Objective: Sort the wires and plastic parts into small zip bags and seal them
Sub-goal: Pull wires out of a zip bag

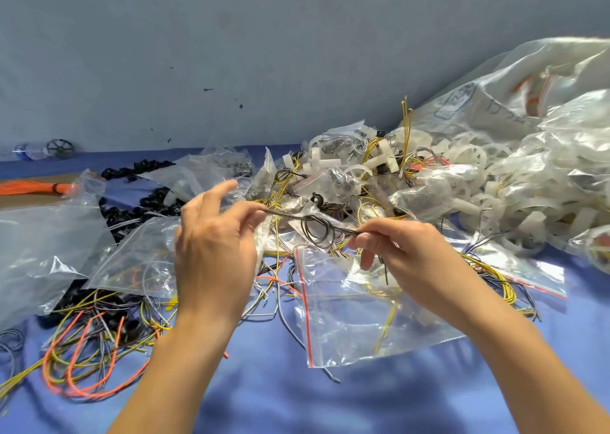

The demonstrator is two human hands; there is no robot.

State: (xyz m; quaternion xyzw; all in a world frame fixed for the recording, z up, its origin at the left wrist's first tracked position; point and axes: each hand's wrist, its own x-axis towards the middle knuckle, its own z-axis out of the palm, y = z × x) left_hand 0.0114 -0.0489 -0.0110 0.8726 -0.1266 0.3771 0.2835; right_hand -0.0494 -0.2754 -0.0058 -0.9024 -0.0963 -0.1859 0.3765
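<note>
Pinching the dark wire bundle (287,215) between left grip (214,245) and right grip (409,252), both closed on its ends, we are holding it above the near zip bag (346,328); its coil could snag nearby yellow wires (496,275).

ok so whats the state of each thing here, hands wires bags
left hand, pinching one end of the dark wire bundle
right hand, pinching its other end
dark wire bundle, looped, held up between both hands
zip bag, flat on the cloth, yellow wire inside, seal unclear
orange wires, loose on the cloth
</note>
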